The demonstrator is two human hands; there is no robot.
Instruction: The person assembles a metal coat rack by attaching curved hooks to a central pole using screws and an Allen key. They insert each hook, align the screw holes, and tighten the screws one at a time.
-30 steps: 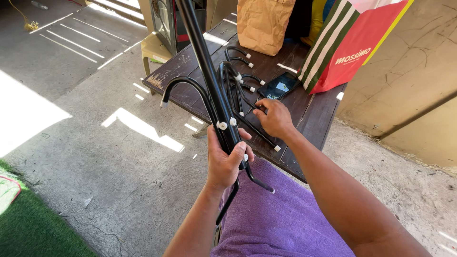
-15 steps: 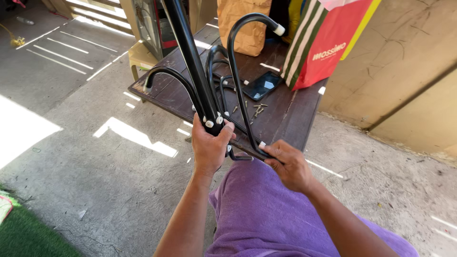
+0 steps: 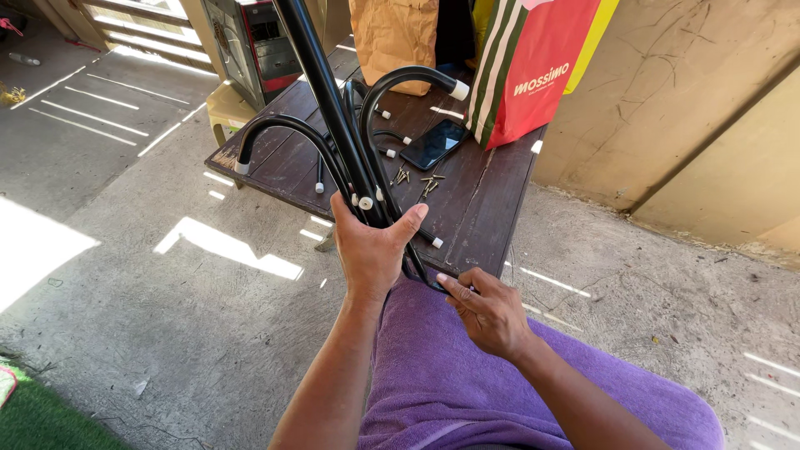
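black pole (image 3: 329,108) in left grip (image 3: 371,250)

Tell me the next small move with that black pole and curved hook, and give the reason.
Probably pick a screw from the dark table. The left hand grips the black pole, the right hand presses a curved hook's lower end by it, and loose screws lie close ahead.

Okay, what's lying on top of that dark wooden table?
On the dark wooden table: a black phone, loose screws, curved black hooks, a red striped bag and a brown paper bag. The black pole and left hand hide part of it.
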